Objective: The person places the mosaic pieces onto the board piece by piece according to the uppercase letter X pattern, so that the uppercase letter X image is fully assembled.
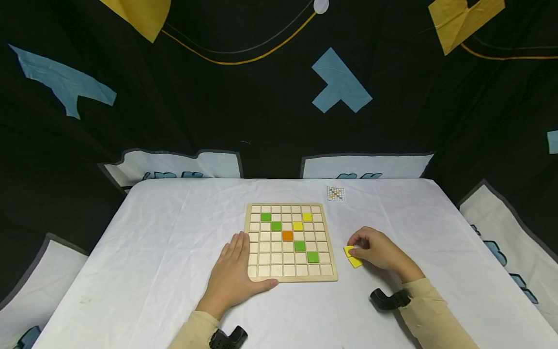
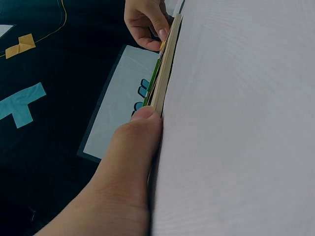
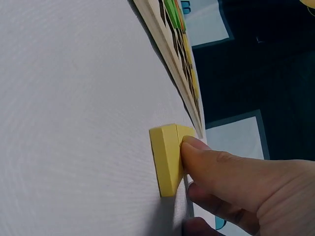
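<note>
A square wooden grid board (image 1: 293,279) lies on the table, its cells pale except for several green tiles, two yellow ones and an orange tile (image 1: 287,235) in the middle. My left hand (image 1: 233,274) rests with straight fingers along the board's left side, the thumb (image 2: 140,132) against its near edge. To the right of the board are two yellow tiles (image 1: 355,262), side by side. My right hand (image 1: 376,249) pinches the farther yellow tile (image 3: 185,131) between thumb and fingers; the nearer tile (image 3: 165,160) sits against it. The fingertips behind the tile are partly hidden.
A small printed card (image 1: 336,194) with a coloured grid pattern lies beyond the board's far right corner. White cloth covers the table (image 1: 131,271). Behind it hangs a black curtain (image 1: 244,116) with blue and yellow shapes.
</note>
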Action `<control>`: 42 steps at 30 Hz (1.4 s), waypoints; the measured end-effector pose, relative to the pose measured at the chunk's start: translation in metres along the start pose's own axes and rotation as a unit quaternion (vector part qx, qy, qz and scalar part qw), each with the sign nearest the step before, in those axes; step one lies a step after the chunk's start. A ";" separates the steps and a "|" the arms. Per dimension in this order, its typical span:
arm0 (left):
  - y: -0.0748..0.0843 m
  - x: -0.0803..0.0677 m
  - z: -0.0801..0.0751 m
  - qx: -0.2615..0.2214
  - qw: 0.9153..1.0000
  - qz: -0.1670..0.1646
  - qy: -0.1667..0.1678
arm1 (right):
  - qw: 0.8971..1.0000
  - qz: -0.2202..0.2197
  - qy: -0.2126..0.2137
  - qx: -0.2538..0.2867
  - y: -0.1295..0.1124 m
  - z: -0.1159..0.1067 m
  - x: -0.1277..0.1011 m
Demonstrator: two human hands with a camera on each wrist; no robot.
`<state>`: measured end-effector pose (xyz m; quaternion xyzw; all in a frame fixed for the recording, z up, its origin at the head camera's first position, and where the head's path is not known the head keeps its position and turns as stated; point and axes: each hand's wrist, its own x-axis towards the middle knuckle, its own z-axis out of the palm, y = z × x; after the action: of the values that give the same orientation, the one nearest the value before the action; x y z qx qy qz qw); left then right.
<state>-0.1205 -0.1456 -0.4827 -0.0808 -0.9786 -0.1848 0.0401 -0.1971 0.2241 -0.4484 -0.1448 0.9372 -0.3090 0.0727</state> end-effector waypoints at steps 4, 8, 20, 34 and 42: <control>0.001 0.000 0.000 -0.001 1.000 0.001 0.001 | 1.000 0.028 0.009 0.006 -0.001 0.001 0.002; 0.001 0.000 -0.001 -0.002 1.000 0.001 0.001 | 0.998 0.045 0.033 0.018 -0.002 0.001 0.005; 0.001 0.000 -0.002 -0.001 1.000 0.002 0.000 | 0.996 0.029 0.043 0.077 -0.033 0.021 0.025; 0.001 0.001 -0.002 0.001 1.000 -0.001 -0.008 | 0.996 -0.019 0.026 0.088 -0.083 0.056 0.046; 0.000 0.000 -0.001 0.006 1.000 0.002 -0.009 | 0.995 -0.072 0.022 0.061 -0.104 0.073 0.051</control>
<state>-0.1208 -0.1459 -0.4814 -0.0838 -0.9799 -0.1779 0.0322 -0.2050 0.0875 -0.4461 -0.2000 0.9050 -0.3735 0.0380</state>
